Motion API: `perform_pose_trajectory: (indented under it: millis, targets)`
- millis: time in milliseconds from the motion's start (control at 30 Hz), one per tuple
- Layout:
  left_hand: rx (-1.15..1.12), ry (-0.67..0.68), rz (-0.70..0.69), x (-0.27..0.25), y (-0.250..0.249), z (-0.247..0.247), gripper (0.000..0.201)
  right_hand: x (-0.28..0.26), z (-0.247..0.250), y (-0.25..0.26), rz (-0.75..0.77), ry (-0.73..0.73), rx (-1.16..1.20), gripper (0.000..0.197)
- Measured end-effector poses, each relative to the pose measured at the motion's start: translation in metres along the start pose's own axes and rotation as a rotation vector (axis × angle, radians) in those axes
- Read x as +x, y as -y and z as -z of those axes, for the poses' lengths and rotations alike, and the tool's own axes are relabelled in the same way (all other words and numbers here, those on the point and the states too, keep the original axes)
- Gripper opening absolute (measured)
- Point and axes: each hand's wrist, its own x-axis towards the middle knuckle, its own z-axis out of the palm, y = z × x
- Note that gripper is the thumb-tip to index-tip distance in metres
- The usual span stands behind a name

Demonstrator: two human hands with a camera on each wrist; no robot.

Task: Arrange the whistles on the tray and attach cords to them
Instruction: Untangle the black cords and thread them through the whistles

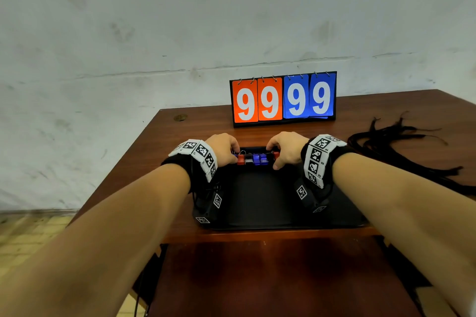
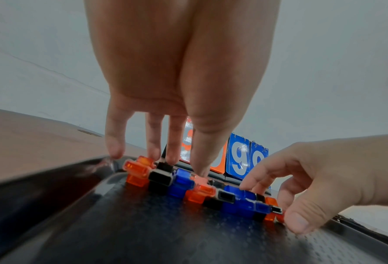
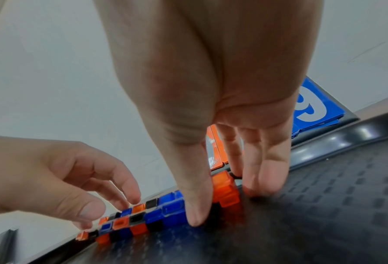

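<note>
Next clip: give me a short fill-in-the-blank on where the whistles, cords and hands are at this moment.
1. The whistles stand in a row along the far edge of the black ____.
2. The black cords lie on the table to the ____ of the tray.
3. The scoreboard behind the tray shows four ____.
4. The left hand and right hand touch the row's ____.

Missing words: tray; right; nines; ends

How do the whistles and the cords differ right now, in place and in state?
The whistles stand in a tidy row on the black tray; the cords lie in a loose heap on the table, off the tray. The left hand and right hand touch the whistles; nothing touches the cords. The whistles are orange, blue and black; the cords all dark. Both are still apart.
</note>
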Motion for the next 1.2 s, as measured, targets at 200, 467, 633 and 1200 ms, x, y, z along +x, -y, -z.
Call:
perform_pose_trajectory:
  millis: [200,467,633,1200]
  targets:
    - [-0.066,-0.08,-0.041,-0.02,-0.026,0.013,0.026,-0.039,0.018,0.0,0.017,-0.067,0.086,0.06]
    - [-0.068,-0.17,-0.151,-0.054,-0.094,0.03,0.023,-0.111,0.048,-0.014,0.034,-0.182,0.162,0.052]
    - [-0.074,-0.219,-0.218,-0.062,-0.143,0.022,0.021,-0.156,0.055,-0.05,-0.016,-0.304,0.178,0.042]
    - [-0.109,-0.089,-0.329,0.027,-0.288,-0.063,0.012,-0.194,0.054,-0.25,-0.449,-0.381,0.26,0.015]
